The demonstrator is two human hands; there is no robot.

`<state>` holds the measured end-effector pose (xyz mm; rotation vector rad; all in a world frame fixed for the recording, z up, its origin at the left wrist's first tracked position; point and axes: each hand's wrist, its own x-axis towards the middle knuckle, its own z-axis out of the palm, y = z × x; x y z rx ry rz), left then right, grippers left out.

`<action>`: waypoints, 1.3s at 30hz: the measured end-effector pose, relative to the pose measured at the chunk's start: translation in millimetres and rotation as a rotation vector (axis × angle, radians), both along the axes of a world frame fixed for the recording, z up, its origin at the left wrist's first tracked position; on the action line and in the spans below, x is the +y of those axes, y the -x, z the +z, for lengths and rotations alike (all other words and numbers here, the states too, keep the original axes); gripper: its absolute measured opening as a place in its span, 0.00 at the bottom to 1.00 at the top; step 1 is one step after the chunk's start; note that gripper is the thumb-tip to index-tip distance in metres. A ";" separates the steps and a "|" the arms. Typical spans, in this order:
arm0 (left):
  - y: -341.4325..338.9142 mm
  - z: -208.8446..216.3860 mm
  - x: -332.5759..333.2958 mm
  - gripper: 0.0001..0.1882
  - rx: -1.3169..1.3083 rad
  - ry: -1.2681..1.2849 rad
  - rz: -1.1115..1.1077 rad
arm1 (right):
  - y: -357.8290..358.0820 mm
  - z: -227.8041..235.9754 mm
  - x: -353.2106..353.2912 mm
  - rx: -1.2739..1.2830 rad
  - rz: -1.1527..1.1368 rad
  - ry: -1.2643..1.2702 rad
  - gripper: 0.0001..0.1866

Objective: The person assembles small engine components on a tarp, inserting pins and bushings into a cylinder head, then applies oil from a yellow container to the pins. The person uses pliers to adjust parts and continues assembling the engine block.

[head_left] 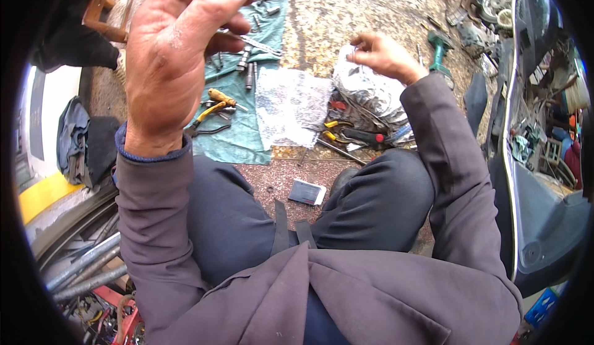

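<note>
My left hand is raised at the upper left, close to the camera, its fingers curled in against the thumb. What they hold, if anything, is hidden; a slim shiny metal tool shows beside the lower fingers, and I cannot tell whether it is held. Below lies a green cloth with several sockets, a yellow-handled screwdriver and yellow-and-black pliers. My right hand hovers over a crumpled white bundle, fingers bent and thumb apart, with nothing visible between them.
A clear bubble-wrap sheet lies between cloth and bundle. More pliers and a dark-handled tool sit before the bundle. A small dark box lies between my knees. A green power drill stands farther right, near a large dark panel.
</note>
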<state>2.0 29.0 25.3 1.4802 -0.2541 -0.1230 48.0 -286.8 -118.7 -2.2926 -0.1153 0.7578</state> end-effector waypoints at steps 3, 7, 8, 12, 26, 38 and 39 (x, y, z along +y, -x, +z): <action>-6.6 -13.4 -2.9 0.18 0.050 -0.029 0.074 | 45.3 -55.6 -32.9 -0.281 0.117 0.390 0.39; -14.1 -33.2 -2.7 0.17 0.029 -0.051 0.148 | 89.5 -112.8 -57.8 -0.392 0.098 0.586 0.33; -15.8 -37.8 -2.9 0.17 0.079 -0.080 0.185 | 91.5 -121.6 -60.8 -0.452 0.023 0.510 0.19; -16.1 -43.9 -11.8 0.16 0.136 -0.191 0.144 | 94.8 -122.0 -84.1 -0.317 -0.233 0.340 0.14; -3.0 -181.8 -226.3 0.36 0.330 -0.559 -0.499 | 158.1 -15.8 -101.7 -0.128 -0.463 -0.309 0.13; 56.2 -225.2 -254.8 0.24 0.331 -0.425 -0.230 | 161.1 -49.5 -79.3 -0.010 -0.783 -0.695 0.04; 56.1 -225.1 -254.2 0.24 0.374 -0.388 -0.201 | 159.9 -54.5 -83.1 -0.042 -0.725 -0.621 0.04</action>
